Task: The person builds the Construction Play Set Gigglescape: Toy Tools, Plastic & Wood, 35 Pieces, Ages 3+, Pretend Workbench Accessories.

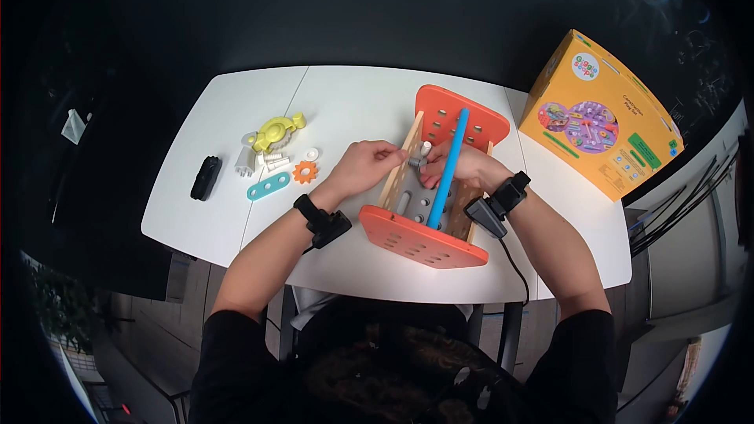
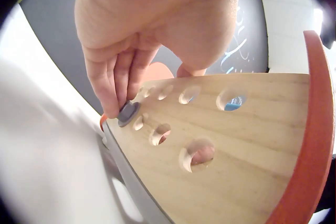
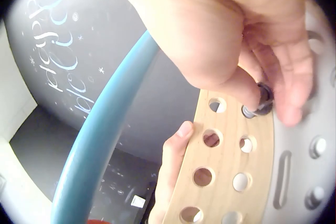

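Note:
An orange-ended toy workbench (image 1: 424, 247) with wooden sides and a blue bar (image 1: 448, 173) stands on the table. At its left wooden side panel (image 2: 247, 134), my left hand (image 1: 367, 166) holds the grey bolt head (image 2: 127, 112) from outside with its fingertips; its thumb lies at the panel's top edge. Inside the frame, my right hand (image 1: 463, 165) pinches a dark grey nut (image 3: 264, 100) at the threaded end (image 3: 248, 111) that shows through a panel hole. The nut is partly hidden by the thumb and fingers in the right wrist view.
Left on the white table (image 1: 330, 243) lie a yellow-green toy (image 1: 273, 135), white pieces (image 1: 275, 162), an orange gear (image 1: 305, 172), a teal strip (image 1: 269, 186) and a black object (image 1: 206, 178). A yellow box (image 1: 601, 118) stands at the right. Several grey pegs are inside the workbench.

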`<state>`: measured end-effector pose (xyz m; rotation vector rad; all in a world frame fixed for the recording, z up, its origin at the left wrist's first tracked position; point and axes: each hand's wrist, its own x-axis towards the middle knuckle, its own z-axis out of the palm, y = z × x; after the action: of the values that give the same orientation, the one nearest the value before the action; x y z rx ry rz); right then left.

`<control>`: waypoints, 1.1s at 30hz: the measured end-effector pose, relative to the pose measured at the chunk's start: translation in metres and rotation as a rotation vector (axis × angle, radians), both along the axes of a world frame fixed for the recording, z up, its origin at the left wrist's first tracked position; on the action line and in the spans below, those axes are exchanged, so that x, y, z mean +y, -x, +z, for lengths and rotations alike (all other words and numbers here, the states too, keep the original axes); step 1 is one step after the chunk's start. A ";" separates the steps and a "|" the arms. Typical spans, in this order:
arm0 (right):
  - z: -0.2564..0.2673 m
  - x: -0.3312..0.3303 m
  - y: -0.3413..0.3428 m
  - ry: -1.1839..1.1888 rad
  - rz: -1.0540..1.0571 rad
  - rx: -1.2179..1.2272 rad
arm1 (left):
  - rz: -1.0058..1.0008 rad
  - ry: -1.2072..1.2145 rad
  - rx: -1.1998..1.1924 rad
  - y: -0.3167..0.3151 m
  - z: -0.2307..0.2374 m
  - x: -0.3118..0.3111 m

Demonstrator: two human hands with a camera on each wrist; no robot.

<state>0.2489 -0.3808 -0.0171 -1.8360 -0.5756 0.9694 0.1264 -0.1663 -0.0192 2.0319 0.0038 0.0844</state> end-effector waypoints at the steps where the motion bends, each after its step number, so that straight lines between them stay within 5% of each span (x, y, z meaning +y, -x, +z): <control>1: 0.004 0.000 0.001 0.000 -0.001 0.000 | -0.001 0.000 0.000 0.000 0.001 0.000; 7: 0.007 0.002 0.002 0.051 -0.049 0.156 | -0.023 -0.007 0.051 0.002 0.005 0.001; 15: 0.014 0.004 0.013 -0.047 -0.118 -0.129 | -0.008 0.003 0.009 0.001 0.003 0.000; 27: 0.007 0.003 0.001 0.118 -0.053 -0.035 | -0.010 0.019 -0.004 0.000 0.000 -0.001; 33: 0.006 0.004 0.007 -0.051 -0.068 -0.167 | -0.005 -0.009 -0.007 0.000 -0.001 0.000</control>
<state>0.2421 -0.3771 -0.0109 -1.8898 -0.6293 0.7548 0.1263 -0.1663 -0.0200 2.0403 -0.0060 0.0889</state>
